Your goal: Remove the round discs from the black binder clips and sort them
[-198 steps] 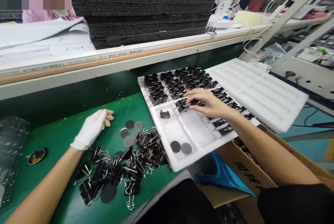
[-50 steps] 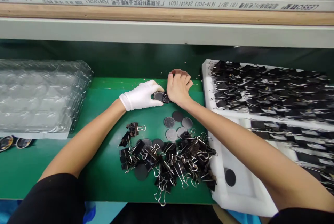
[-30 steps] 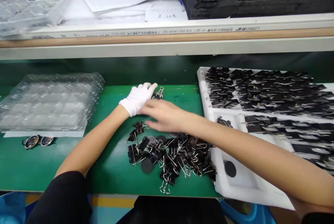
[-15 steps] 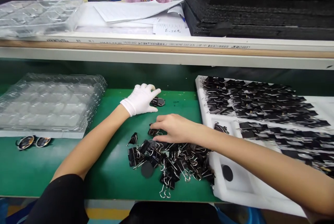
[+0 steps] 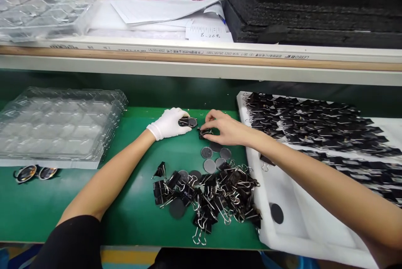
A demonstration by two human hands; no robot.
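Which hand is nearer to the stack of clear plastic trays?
Left. The gloved left hand, holding a disc, lies right of the stack of clear plastic trays, apart from it; the bare right hand, pinching a binder clip, is farther right.

Single head view here: looking forward and down onto the bench [image 5: 135,210], close in, left hand [image 5: 168,123] and right hand [image 5: 224,129] mid-frame, shelf [image 5: 201,68] just beyond the bench.

One gloved left hand [image 5: 169,123], one bare right hand [image 5: 224,129], one white foam tray [image 5: 301,223], one clip pile [image 5: 216,195], one blister-tray stack [image 5: 59,126].
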